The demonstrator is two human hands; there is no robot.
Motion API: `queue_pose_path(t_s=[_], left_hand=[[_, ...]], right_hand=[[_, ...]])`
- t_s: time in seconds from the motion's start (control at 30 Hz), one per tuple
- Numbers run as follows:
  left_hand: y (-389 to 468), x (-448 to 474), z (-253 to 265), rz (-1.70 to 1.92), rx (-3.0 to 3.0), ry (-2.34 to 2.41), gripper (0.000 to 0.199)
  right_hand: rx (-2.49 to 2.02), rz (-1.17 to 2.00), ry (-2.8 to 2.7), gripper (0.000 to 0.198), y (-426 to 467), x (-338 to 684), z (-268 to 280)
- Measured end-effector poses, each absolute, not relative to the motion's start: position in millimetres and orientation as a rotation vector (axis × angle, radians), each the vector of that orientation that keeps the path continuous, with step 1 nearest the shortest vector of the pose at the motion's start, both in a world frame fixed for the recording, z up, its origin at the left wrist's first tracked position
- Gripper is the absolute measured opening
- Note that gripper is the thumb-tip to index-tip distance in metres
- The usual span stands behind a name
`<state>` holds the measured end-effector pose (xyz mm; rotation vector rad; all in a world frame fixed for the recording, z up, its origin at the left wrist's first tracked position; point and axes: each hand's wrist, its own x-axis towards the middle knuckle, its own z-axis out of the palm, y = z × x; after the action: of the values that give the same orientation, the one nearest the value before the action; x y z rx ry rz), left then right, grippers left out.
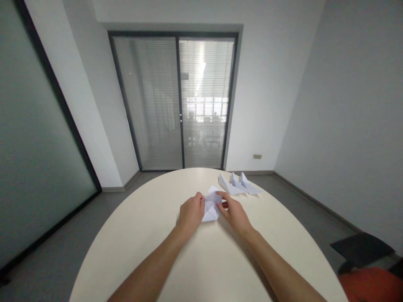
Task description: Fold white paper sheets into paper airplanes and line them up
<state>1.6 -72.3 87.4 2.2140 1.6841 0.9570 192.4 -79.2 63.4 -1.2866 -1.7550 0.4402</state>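
Already two, perhaps three, folded paper pieces (239, 184) lie finished near the far right edge of the round surface (132, 235), their peaked white shapes touching one another; at this distance the count is hard to settle. A further sheet of white paper (211, 207) is partly worked, lying toward the far middle of the surface between both hands. It shows several creases and an upturned flap, but it is flat and loose in outline, not yet the compact pointed form of the pieces beside it. The left hand (190, 214) presses on the sheet's near left side with a narrow grip, thumb and fingers closed on the paper's edge. The right hand (233, 213) pinches the upper flap between thumb and forefinger, also a narrow grip holding paper. Judging by the finished pieces, this one seems about midway: early folds set, later folds and final shaping left.
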Motion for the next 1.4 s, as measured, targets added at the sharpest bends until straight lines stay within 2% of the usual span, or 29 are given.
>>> queue_pose_path(t_s=[0.07, 0.17, 0.37, 0.5, 0.63, 0.8, 1.1, 1.23, 1.4], left_hand=[[-73, 3, 87, 0.929, 2.235, 1.698, 0.019], [-73, 3, 89, 0.916, 2.214, 1.709, 0.02], [-64, -3, 89, 1.015, 2.09, 1.518, 0.016], [-47, -17, 83, 0.96, 1.892, 1.267, 0.018], [-34, -30, 78, 0.917, 1.714, 1.323, 0.014], [-30, -35, 72, 0.932, 1.626, 1.357, 0.013], [-28, -37, 73, 0.96, 1.355, 1.137, 0.023], [-31, -34, 75, 0.983, 1.218, 1.01, 0.02], [-29, -35, 80, 1.102, 1.251, 1.175, 0.018]], right_hand=[[-1.315, 0.436, -1.807, 0.044, -79, 193, 63], [-1.333, 0.376, -1.849, 0.045, -79, 193, 62], [-1.392, 0.249, -1.828, 0.022, -75, 200, 60], [-1.183, 0.44, -1.756, 0.019, -73, 201, 64], [-0.967, 0.736, -1.573, 0.027, -74, 196, 73], [-0.816, 0.906, -1.322, 0.033, -75, 195, 82], [-0.804, 0.888, -0.975, 0.034, -64, 208, 80], [-0.855, 0.939, -0.944, 0.033, -62, 210, 78], [-1.01, 0.969, -0.989, 0.032, -56, 216, 74]])
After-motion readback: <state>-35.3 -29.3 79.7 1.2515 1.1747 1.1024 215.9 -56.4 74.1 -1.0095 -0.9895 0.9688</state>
